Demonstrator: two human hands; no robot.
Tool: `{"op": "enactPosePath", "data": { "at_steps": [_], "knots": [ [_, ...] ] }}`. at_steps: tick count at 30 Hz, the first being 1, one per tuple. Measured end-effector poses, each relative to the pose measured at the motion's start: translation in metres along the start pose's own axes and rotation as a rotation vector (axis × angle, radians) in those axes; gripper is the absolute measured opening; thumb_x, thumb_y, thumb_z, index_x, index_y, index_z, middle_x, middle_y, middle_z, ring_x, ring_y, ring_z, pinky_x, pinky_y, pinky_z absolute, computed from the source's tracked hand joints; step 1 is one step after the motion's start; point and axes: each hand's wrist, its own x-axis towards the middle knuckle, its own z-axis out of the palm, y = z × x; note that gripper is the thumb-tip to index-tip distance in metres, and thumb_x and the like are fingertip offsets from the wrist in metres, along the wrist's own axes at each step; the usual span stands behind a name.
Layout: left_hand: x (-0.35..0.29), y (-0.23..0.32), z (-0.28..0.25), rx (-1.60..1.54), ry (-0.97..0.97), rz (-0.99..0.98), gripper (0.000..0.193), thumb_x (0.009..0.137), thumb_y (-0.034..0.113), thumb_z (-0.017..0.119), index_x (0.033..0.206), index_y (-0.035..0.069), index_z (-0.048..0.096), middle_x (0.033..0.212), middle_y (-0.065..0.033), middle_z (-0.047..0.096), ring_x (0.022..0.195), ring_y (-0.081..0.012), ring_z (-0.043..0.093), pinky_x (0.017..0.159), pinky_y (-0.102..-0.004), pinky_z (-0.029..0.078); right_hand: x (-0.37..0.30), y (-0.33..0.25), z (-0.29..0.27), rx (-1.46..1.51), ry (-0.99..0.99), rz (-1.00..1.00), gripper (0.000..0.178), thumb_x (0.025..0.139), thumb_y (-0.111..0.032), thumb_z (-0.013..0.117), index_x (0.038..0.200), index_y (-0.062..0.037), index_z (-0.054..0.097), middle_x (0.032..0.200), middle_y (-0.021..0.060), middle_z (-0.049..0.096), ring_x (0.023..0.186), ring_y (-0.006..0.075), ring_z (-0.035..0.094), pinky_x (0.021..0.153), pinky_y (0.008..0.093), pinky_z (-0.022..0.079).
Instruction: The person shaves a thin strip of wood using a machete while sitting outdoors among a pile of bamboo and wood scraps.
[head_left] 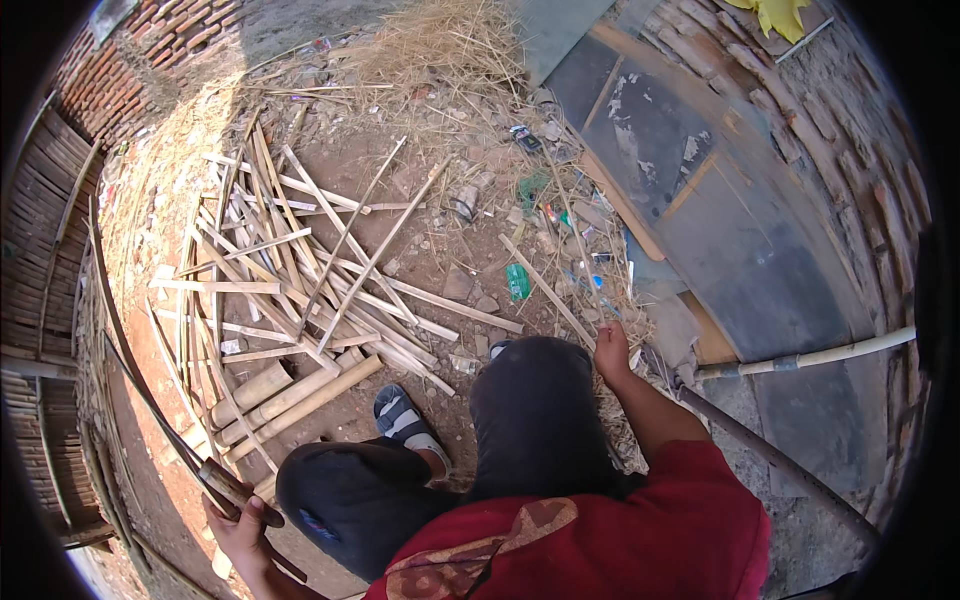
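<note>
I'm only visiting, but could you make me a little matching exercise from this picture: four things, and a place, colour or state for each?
Things:
1. Bamboo strips
2. Straw heap
3. Shirt
4. Left hand

Matches:
A. At the picture's top edge
B. Near the picture's lower left
C. Lying crisscrossed on the ground
D. Red

Pairs: 1-C, 2-A, 3-D, 4-B

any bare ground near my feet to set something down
A small dirt patch lies between the sandalled foot and the right knee. A rougher one lies between the split strips and the litter-strewn rubble. Both those borders are crowded, the strips crossing in a heap.
</note>
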Motion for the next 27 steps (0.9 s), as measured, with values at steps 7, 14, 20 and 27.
{"op": "enactPosePath", "data": {
  "at_steps": [7, 14, 20, 27],
  "knots": [
    [0.004, 0.001, -0.001, -0.031, -0.046, 0.016, 0.073, 0.074, 0.015, 0.088, 0.134, 0.002, 0.049, 0.104, -0.0106, 0.065, 0.094, -0.0184, 0.063, 0.082, -0.0323, 0.052, -0.03, -0.019, -0.108, -0.175, -0.08, 0.01, 0.024, 0.105, -0.025, 0.048, 0.105, -0.0019, 0.053, 0.076, 0.0219, 0.061, 0.074, 0.0436, 0.062, 0.068, 0.0506, 0.046],
    [0.003, 0.01, 0.025, -0.136, -0.123, 0.039, 0.069, 0.077, 0.009, 0.086, 0.136, 0.003, 0.049, 0.105, -0.0102, 0.067, 0.09, -0.017, 0.063, 0.078, -0.0308, 0.053, -0.163, 0.016, -0.244, -0.441, -0.317, 0.177, 0.02, 0.106, -0.021, 0.044, 0.105, -0.0026, 0.052, 0.076, 0.0255, 0.062, 0.077, 0.0481, 0.063, 0.068, 0.053, 0.046],
    [-0.01, 0.015, 0.025, -0.12, -0.136, 0.036, 0.074, 0.076, 0.013, 0.088, 0.137, 0.003, 0.048, 0.106, -0.0103, 0.067, 0.092, -0.0176, 0.063, 0.077, -0.0309, 0.053, -0.106, 0.034, -0.183, -0.187, -0.247, 0.016, 0.023, 0.105, -0.024, 0.05, 0.101, -0.0021, 0.055, 0.078, 0.0245, 0.06, 0.074, 0.0411, 0.061, 0.07, 0.0476, 0.047],
    [-0.022, 0.018, 0.014, -0.03, -0.109, 0.08, 0.073, 0.073, 0.024, 0.091, 0.132, 0.006, 0.052, 0.104, -0.0063, 0.065, 0.094, -0.0181, 0.061, 0.082, -0.0336, 0.051, 0.019, -0.038, -0.133, 0.144, -0.22, 0.068, 0.019, 0.104, -0.023, 0.051, 0.093, -0.009, 0.057, 0.069, -0.0036, 0.049, 0.057, 0.0076, 0.042, 0.051, 0.0274, 0.036]
  ]
}}
